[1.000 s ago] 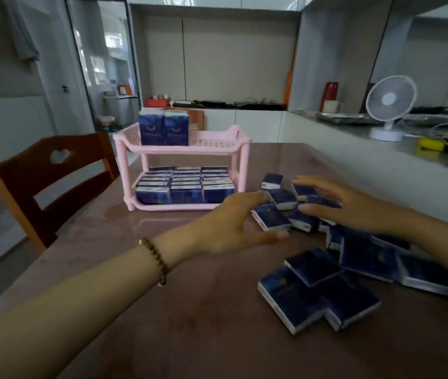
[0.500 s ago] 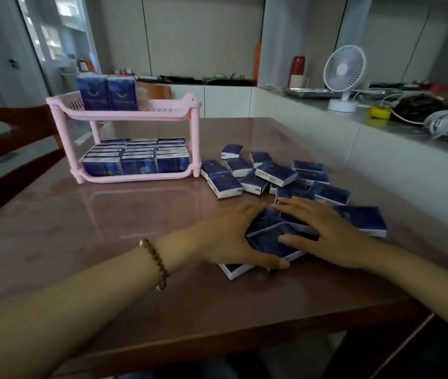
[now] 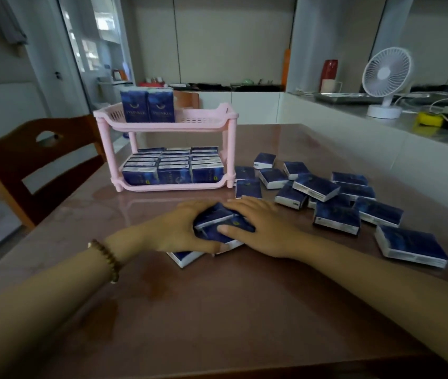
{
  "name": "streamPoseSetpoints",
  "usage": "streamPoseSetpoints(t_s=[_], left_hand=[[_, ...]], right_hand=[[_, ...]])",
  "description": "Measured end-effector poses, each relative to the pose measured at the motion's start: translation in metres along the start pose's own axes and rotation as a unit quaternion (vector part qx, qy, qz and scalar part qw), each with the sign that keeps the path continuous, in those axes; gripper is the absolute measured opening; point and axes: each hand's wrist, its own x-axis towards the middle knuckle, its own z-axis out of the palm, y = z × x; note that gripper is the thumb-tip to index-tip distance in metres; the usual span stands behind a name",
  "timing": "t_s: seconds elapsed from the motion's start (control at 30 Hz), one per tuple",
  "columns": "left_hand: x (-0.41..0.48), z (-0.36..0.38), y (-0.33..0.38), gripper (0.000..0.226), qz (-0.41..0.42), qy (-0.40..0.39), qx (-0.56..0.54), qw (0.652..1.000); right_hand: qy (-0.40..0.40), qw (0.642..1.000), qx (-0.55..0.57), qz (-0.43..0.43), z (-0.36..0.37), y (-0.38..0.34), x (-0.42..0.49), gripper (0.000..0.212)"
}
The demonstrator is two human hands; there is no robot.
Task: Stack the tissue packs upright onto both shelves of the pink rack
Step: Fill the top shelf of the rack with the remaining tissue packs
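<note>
Head view. The glossy brown counter has open surface along its near edge and on the left. Its left edge runs beside a brown wooden chair. The right half is crowded with loose dark blue tissue packs lying flat, some overlapping.

Both forearms reach in from the near edge and meet at the centre. The left hand, a brown bead bracelet at its wrist, curls round the left side of a small pile of dark blue tissue packs, its thumb along the near edge. The right hand cups the same pile from the right, fingers arched over the far side and thumb laid on top. The pile rests on the counter, in front of the rack and apart from it.

The pink plastic two-shelf rack stands at the far left. Its top shelf holds two upright packs side by side at the left end. Its lower shelf holds three full rows of upright packs.
</note>
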Motion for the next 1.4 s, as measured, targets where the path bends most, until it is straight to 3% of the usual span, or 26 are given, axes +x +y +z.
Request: streamPoseSetpoints(t_s=[0.13, 0.27, 0.43, 0.53, 0.7, 0.8, 0.9, 1.0, 1.17, 1.3, 1.4], left_hand=[[-0.011, -0.021, -0.016, 0.073, -0.020, -0.002, -0.019, 1.000], [-0.022, -0.036, -0.029, 0.087, -0.036, -0.001, -0.027, 0.999], [-0.039, -0.049, -0.049, 0.037, -0.060, -0.009, 0.011, 0.998], [-0.041, -0.054, -0.059, 0.044, -0.086, -0.002, 0.001, 0.996], [-0.041, -0.051, -0.057, 0.035, -0.080, 0.051, 0.008, 0.995], [-0.044, -0.058, -0.060, 0.053, -0.168, 0.051, 0.098, 0.980], [-0.050, -0.066, -0.068, 0.072, -0.221, -0.006, 0.109, 0.969], [-0.053, -0.069, -0.071, 0.063, -0.199, -0.026, 0.072, 0.977], [-0.053, -0.066, -0.068, 0.047, -0.090, 0.031, -0.092, 0.991], [-0.049, -0.063, -0.064, 0.030, -0.031, 0.124, -0.104, 0.986], [-0.047, -0.067, -0.060, 0.041, -0.012, 0.178, -0.102, 0.979]], right_hand=[[0.010, 0.999, 0.013, 0.029, 0.008, -0.011, 0.034, 0.058], [-0.031, 0.996, 0.027, 0.076, -0.001, -0.009, 0.065, 0.067], [-0.113, 0.987, 0.072, 0.093, -0.003, -0.008, 0.080, 0.082], [-0.116, 0.987, 0.070, 0.092, 0.001, -0.006, 0.080, 0.070], [-0.067, 0.992, 0.100, 0.045, 0.007, -0.002, 0.076, 0.060], [-0.061, 0.994, 0.083, 0.043, 0.003, -0.017, 0.072, 0.061], [-0.072, 0.997, 0.024, 0.024, 0.009, -0.029, 0.074, 0.070], [-0.057, 0.997, 0.053, -0.001, 0.017, -0.034, 0.073, 0.054], [-0.025, 0.955, 0.293, -0.029, 0.016, -0.037, 0.065, 0.045], [0.052, 0.942, 0.330, -0.028, 0.015, -0.034, 0.066, 0.035], [0.069, 0.939, 0.337, -0.025, 0.008, -0.037, 0.067, 0.033]])
